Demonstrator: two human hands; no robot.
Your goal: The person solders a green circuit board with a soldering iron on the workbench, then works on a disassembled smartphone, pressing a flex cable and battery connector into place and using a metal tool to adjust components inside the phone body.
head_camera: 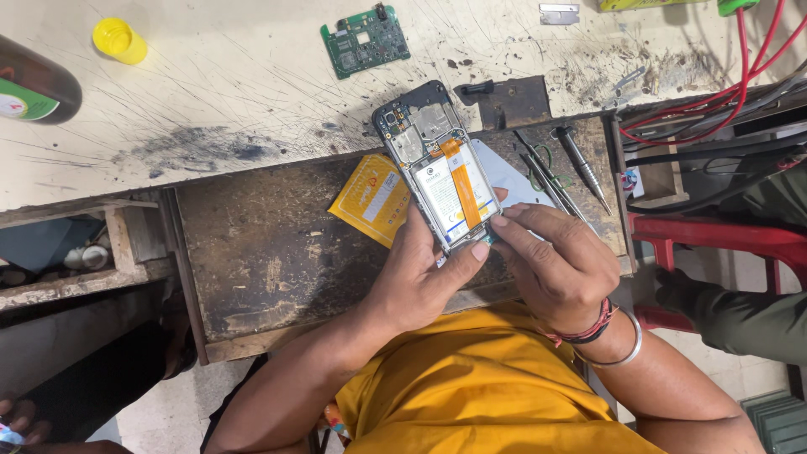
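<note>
An opened phone (435, 160) with its back cover off lies on the dark wooden board (269, 244); a white battery with an orange strip shows inside. My left hand (424, 277) grips the phone's lower end, thumb across its bottom edge. My right hand (555, 261) rests at the phone's lower right corner, fingers curled against it; whether it holds a small tool I cannot tell. A yellow packet (372, 197) lies under the phone's left side and a pale card (508, 176) under its right.
A green circuit board (365, 39) and a yellow cap (119, 40) lie on the scratched pale bench (210, 84). A dark bottle (34, 84) is at far left. Screwdrivers and tweezers (572, 164) lie right of the phone. Red cables (723, 92) and a red stool (714, 240) are at right.
</note>
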